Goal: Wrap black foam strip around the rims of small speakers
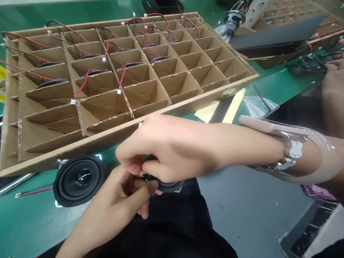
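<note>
A round black speaker (170,186) is mostly hidden beneath my right hand (172,150), above my lap. My left hand (120,197) is closed at the speaker's left edge, thumb on top and fingers curled below. The right hand bends over from above, its thumb and fingers pinched together close to the left fingertips. Whatever lies in that pinch is covered by the fingers. To the left, a second speaker (80,179) lies face up on the green table, with a red lead (36,192) ending in a white plug beside it.
A cardboard divider box (161,107) fills the table ahead; several cells hold speakers with red and black leads. Yellow-and-black strips (223,109) and a clear plastic bag (259,105) lie to its right. Another person's arm (334,86) is at the right edge.
</note>
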Tool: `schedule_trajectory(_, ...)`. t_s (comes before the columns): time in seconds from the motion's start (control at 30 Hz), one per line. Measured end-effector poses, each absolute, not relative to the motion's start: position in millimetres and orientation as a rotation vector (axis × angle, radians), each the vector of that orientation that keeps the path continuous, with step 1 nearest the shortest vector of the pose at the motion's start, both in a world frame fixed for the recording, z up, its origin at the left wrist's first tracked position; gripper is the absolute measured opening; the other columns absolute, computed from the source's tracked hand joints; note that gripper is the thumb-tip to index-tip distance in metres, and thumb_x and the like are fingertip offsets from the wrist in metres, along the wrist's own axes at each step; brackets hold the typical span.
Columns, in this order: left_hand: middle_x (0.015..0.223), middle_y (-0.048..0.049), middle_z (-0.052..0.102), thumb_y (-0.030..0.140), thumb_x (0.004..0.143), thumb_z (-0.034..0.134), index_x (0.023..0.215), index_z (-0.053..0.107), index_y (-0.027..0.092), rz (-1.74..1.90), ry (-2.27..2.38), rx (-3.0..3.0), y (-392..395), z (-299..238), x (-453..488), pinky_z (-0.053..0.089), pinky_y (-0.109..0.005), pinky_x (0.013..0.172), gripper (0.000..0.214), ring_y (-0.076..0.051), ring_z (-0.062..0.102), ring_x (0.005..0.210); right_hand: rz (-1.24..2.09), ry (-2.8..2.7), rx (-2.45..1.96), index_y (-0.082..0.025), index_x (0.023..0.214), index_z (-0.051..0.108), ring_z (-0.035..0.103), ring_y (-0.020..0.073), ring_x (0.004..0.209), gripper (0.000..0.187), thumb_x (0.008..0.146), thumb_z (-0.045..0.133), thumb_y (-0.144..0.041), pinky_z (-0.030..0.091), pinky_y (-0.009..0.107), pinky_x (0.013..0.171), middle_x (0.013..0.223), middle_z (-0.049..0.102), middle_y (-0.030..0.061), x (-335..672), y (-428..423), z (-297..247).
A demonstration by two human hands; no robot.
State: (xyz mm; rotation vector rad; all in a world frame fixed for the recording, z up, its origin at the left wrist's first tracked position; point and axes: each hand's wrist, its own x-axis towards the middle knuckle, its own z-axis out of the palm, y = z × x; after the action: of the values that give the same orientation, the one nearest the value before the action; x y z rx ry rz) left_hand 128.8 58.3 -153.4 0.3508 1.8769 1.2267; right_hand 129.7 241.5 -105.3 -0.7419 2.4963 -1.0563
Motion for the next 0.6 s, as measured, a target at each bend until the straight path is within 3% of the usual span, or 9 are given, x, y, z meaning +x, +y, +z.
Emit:
schedule_trajectory(0.13, 0.052, 0.0064, 0.059, 0.03, 0.084, 0.056, 0.078, 0.059, 0.023, 1.322, 1.801, 0.285, 57.7, -154.0, 132.7, 0.047, -0.021, 0.056, 0.01, -0.011, 0.056, 0.052, -1.024, 2.502, -0.684, -0.01, 0.072, 0.056, 0.033, 0.0004, 0.055, 0.009, 0.072, 0.053, -0.001, 0.021, 0.021, 0.051, 0.064, 0.052, -0.0068, 131.7, 239.7, -106.9)
schedule_trajectory(0.37, 0.062, 0.0034, 0.065, 0.028, 0.089, 0.056, 0.076, 0.059, 0.021, 1.347, 1.616, 0.377, 54.4, -161.2, 124.6, 0.05, -0.017, 0.056, 0.016, -0.009, 0.063, 0.055, -1.061, 2.568, -0.417, -0.013, 0.07, 0.059, 0.042, -0.0001, 0.056, 0.009, 0.067, 0.056, -0.006, 0.024, 0.016, 0.044, 0.066, 0.056, -0.0076, 138.2, 237.2, -112.5)
schedule_trajectory(0.5, 0.064, 0.0039, 0.067, 0.029, 0.093, 0.053, 0.092, 0.057, 0.022, 1.339, 1.587, 0.373, 54.6, -160.3, 122.2, 0.049, -0.015, 0.058, 0.008, -0.008, 0.063, 0.057, -1.139, 2.525, -0.192, -0.014, 0.069, 0.058, 0.043, -0.0003, 0.053, 0.008, 0.065, 0.055, -0.007, 0.027, 0.013, 0.042, 0.067, 0.057, -0.0082, 142.0, 235.6, -113.7)
schedule_trajectory(0.6, 0.069, 0.0027, 0.068, 0.033, 0.098, 0.047, 0.111, 0.051, 0.022, 1.299, 1.545, 0.448, 54.2, -161.9, 118.9, 0.052, -0.018, 0.06, 0.018, -0.01, 0.066, 0.061, -1.124, 2.514, -0.117, -0.015, 0.067, 0.057, 0.044, 0.0009, 0.054, 0.008, 0.064, 0.054, -0.008, 0.034, 0.011, 0.046, 0.065, 0.057, -0.0089, 143.8, 234.6, -113.9)
